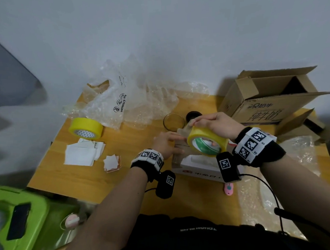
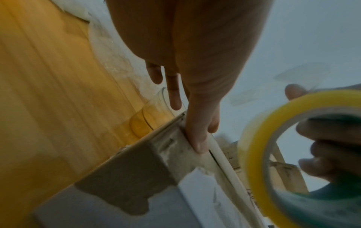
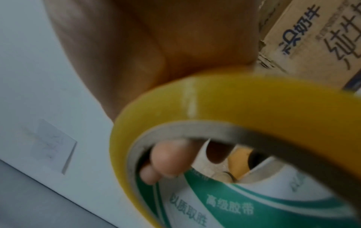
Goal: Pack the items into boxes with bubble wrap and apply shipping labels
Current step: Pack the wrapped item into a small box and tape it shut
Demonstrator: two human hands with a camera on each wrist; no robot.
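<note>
Gripping a yellow tape roll [image 1: 207,142], the right hand [image 1: 215,125] has fingers curled thru the core and thumb over the outer rim; roll is held upright just above the small box [image 1: 196,166], w/ green-and-white print showing inside the core in the right wrist view. Left hand [image 1: 166,144] lies w/ fingers straight and relaxed, flat against the box's left side and top edge; in the left wrist view one fingertip [image 2: 198,143] presses the cardboard rim. Nothing is pinched in it.

Box is white card w/ torn patches baring grey-brown pulp, sitting at the near centre of the wooden table [image 1: 124,176]. Tape is glossy, translucent yellow on a grey cardboard core.

A clear glass jar [image 1: 173,122], round and open, stands just behind the box, w/ a black round lid [image 1: 193,114] beside it. Crumpled bubble wrap [image 1: 132,99] is heaped at the table's far side, w/ a 2nd yellow tape roll [image 1: 86,128] lying at its left edge. Stacks of white labels [image 1: 83,152] lie near-left of that. Large brown corrugated box [image 1: 271,98], flaps open, sits far right. Small pink object [image 1: 228,188] lies near the table's front; can't tell what it is.
</note>
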